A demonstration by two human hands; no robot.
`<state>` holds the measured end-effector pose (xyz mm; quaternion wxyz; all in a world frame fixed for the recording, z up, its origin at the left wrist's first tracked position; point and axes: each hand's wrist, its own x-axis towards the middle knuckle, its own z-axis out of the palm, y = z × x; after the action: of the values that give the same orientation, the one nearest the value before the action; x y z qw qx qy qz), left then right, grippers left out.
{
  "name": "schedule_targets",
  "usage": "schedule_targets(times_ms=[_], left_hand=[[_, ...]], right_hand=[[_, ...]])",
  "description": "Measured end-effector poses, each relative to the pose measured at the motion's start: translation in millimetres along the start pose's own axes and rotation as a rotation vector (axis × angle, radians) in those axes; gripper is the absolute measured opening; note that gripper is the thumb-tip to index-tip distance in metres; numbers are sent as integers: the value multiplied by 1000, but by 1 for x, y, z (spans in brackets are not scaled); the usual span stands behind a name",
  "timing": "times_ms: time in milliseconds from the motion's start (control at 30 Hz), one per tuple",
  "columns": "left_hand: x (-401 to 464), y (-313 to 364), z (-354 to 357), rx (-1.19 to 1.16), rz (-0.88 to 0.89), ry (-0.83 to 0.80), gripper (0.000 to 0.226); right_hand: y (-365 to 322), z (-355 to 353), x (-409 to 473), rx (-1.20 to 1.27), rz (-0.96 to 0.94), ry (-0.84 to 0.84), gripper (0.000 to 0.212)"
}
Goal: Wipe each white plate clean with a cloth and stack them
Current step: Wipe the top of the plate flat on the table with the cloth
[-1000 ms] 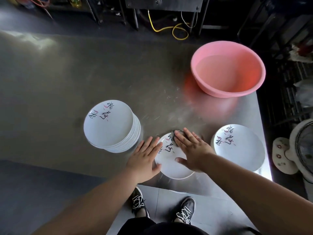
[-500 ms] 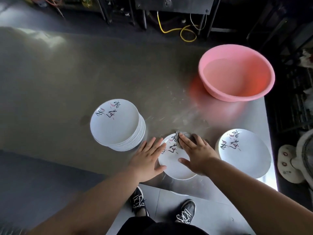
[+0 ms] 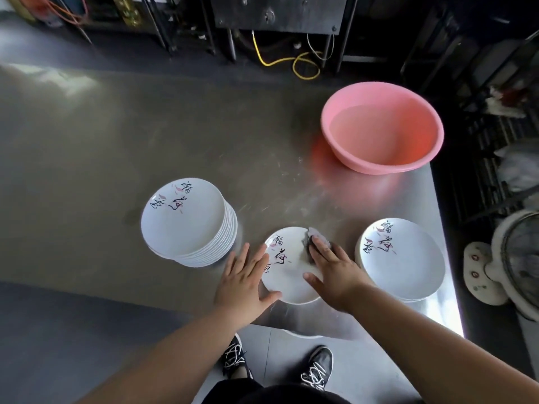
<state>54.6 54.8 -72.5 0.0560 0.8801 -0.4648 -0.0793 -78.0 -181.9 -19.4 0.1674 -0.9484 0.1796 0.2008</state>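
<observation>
A single white plate [image 3: 287,275] with black and pink brush writing lies near the steel table's front edge. My right hand [image 3: 332,268] presses a grey cloth [image 3: 316,236] flat against the plate's far right part, fingers straight. My left hand [image 3: 243,279] lies flat on the plate's left rim, fingers spread, thumb along its near edge. A tall stack of like plates [image 3: 186,221] stands to the left. A lower stack [image 3: 404,262] stands to the right.
A pink basin [image 3: 382,126] holding water sits at the back right of the table [image 3: 116,158]. A white fan [image 3: 507,258] stands off the table's right edge. Yellow cable and metal frames lie on the floor behind. My shoes show below the front edge.
My right hand has slid the cloth from the plate's far middle to its far right side, uncovering the writing. My left hand stays on the left rim.
</observation>
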Motion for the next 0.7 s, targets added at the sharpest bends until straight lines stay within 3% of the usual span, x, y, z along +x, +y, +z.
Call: schedule_targets(times_ms=[233,433,567,633,700], left_hand=[[-8,18,5,-39,-115,25,98],[-10,26,1,-62,-185,18,95],[-10,36,0,-32,-224,27,96],[-10,42,-1,-2,-214,44,94],[-10,40,-1,17,-97,95,85]], right_hand=[[-28,55,-52,-55,144,-57,96],[3,11,-8,68,55,72,74],[-14,37,-25,114,112,61,80],[-29,57,-53,122,133,26,87],[-32,66,-68,138,134,-35,95]])
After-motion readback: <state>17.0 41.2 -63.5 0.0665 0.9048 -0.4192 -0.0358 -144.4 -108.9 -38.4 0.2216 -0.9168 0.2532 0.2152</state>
